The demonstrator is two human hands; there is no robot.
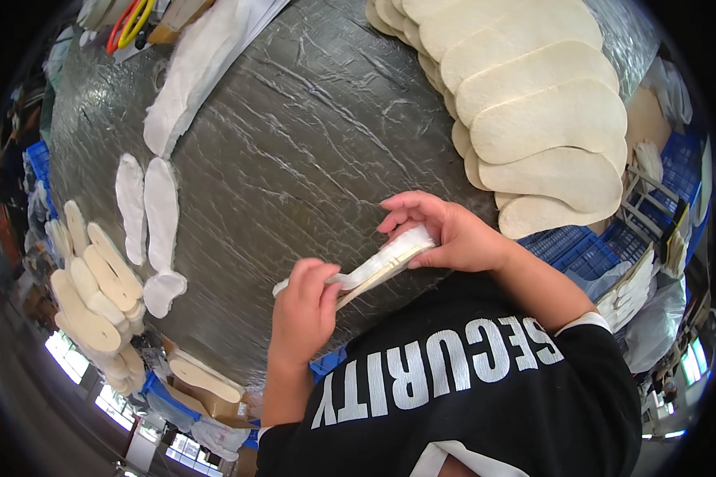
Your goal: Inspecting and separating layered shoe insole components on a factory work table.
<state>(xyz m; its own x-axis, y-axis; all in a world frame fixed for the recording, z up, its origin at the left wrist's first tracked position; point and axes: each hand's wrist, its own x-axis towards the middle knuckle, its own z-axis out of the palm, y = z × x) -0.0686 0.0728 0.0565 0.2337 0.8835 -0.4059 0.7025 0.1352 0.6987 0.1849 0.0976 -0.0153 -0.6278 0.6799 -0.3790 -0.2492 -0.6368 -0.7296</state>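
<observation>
At frame centre, the left hand [304, 306] and right hand [445, 230] pinch opposite ends of a white-lined shoe insole [378, 269]. It hangs over the wrapped grey table [310, 151]; stacked beige insoles [533, 111] fill the upper right.

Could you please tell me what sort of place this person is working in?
Probably a shoe-making workshop. Overlapping tan insoles lie along the foil-wrapped table, more insole stacks sit at its left edge, and both hands hold an insole piece.
</observation>
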